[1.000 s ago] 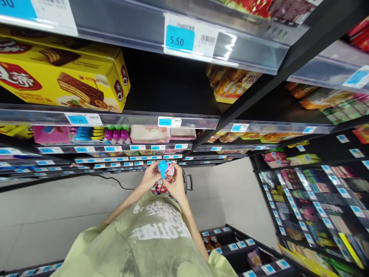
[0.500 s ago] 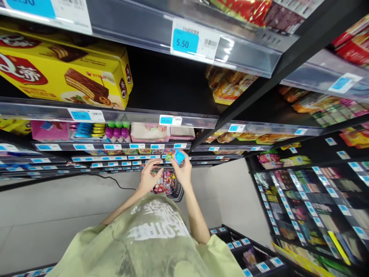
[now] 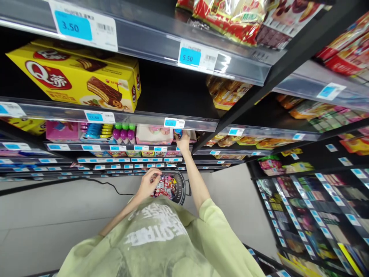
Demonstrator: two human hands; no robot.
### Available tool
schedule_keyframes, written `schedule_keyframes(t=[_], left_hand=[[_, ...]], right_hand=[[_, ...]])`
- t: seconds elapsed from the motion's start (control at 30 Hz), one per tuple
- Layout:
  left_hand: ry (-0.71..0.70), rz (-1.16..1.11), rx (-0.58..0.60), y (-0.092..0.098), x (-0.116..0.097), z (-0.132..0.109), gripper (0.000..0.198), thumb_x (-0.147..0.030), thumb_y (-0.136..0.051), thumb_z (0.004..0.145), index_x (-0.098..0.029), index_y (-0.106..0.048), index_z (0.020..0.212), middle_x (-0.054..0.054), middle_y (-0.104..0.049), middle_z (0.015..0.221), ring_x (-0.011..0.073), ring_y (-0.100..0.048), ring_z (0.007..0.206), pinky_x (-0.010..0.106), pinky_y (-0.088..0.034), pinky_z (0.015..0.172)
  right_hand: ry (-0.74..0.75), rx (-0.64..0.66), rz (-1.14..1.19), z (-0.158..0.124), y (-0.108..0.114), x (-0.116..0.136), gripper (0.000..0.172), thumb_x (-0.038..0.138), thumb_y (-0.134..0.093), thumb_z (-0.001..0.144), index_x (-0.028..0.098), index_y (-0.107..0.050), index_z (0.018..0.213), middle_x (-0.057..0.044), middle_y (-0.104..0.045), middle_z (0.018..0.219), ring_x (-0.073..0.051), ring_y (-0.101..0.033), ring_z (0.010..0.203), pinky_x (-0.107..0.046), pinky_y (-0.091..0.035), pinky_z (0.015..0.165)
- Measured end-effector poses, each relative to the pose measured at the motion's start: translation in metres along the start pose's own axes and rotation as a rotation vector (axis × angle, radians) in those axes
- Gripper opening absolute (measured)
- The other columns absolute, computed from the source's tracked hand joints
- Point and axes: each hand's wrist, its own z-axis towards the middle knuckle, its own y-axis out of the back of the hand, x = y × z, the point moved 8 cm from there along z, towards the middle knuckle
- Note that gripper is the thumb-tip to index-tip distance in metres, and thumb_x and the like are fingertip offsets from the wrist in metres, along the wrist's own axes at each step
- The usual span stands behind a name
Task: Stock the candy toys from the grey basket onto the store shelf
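Observation:
My right hand (image 3: 183,143) reaches into the shelf row just under a price strip, its fingers closed on a small round blue item (image 3: 178,132) that is partly hidden by the strip. Beside it stands a white-and-pink display box (image 3: 154,138). Lower down, my left hand (image 3: 147,184) hovers by the left side of a dark shopping basket (image 3: 181,188). Its fingers are loosely curved, with a gap to the thumb and nothing visible in them. Many small colourful wrapped packets (image 3: 165,186) fill the basket, mostly red and white.
Purple-and-green egg-shaped toys (image 3: 123,134) and a pink box (image 3: 62,131) share the shelf row. Above sit yellow cake boxes (image 3: 86,77) and bagged bread (image 3: 227,90). A shelf upright (image 3: 245,100) stands to the right. A black cord (image 3: 111,184) lies on the floor.
My right hand has moved up and forward into the shelf with the blue item. The left hand has stayed near the basket, its fingers curling a little more.

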Motion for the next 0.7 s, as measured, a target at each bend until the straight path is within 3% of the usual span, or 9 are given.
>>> schedule_keyframes(t=[0.17,0.27,0.37,0.5,0.63,0.7], left_hand=[[0.036,-0.001,0.019,0.003,0.009,-0.006,0.014,-0.032,-0.06,0.095,-0.022,-0.071,0.095,0.008,-0.067,0.107,0.0224,-0.064,0.104,0.031,-0.052,0.081],[0.077,0.002,0.095,0.0,0.015,-0.009,0.016,-0.033,-0.06,0.095,-0.023,-0.072,0.096,0.007,-0.068,0.105,0.0219,-0.065,0.101,0.031,-0.051,0.082],[0.102,0.036,0.211,-0.005,0.02,-0.015,0.017,-0.034,-0.06,0.095,-0.024,-0.073,0.098,0.006,-0.07,0.103,0.0214,-0.065,0.097,0.031,-0.05,0.085],[0.088,0.097,0.42,-0.009,0.025,-0.026,0.019,-0.034,-0.058,0.096,-0.024,-0.074,0.099,0.005,-0.072,0.099,0.0209,-0.065,0.092,0.031,-0.049,0.086],[0.082,0.118,0.579,-0.007,0.033,-0.038,0.02,-0.033,-0.055,0.098,-0.025,-0.074,0.1,0.005,-0.072,0.1,0.0207,-0.066,0.093,0.031,-0.048,0.088],[0.097,0.112,0.624,-0.003,0.038,-0.043,0.02,-0.033,-0.055,0.098,-0.026,-0.073,0.1,0.005,-0.072,0.1,0.021,-0.065,0.095,0.032,-0.048,0.091]], right_hand=[[-0.042,0.028,-0.068,0.006,-0.01,-0.001,0.035,0.021,-0.069,0.085,0.008,-0.061,0.116,-0.02,-0.07,0.107,-0.032,-0.067,0.101,-0.047,-0.051,0.098],[0.042,-0.047,-0.066,-0.005,0.005,0.008,0.048,0.023,-0.069,0.084,0.01,-0.055,0.128,-0.022,-0.062,0.127,-0.032,-0.059,0.121,-0.047,-0.046,0.108],[0.096,-0.193,-0.018,-0.042,0.029,0.01,0.054,0.033,-0.062,0.091,0.014,-0.047,0.14,-0.021,-0.052,0.141,-0.03,-0.048,0.136,-0.047,-0.04,0.115],[-0.047,-0.315,0.12,-0.143,0.039,-0.026,0.043,0.037,-0.049,0.097,0.02,-0.049,0.137,-0.016,-0.055,0.139,-0.023,-0.053,0.129,-0.042,-0.045,0.11],[-0.42,-0.261,0.163,-0.291,0.01,-0.089,0.039,0.041,-0.054,0.088,0.019,-0.057,0.121,-0.013,-0.063,0.123,-0.023,-0.061,0.111,-0.047,-0.049,0.102],[-0.592,-0.239,0.153,-0.365,-0.005,-0.108,0.038,0.042,-0.057,0.082,0.019,-0.06,0.113,-0.012,-0.066,0.113,-0.024,-0.063,0.101,-0.049,-0.053,0.094]])
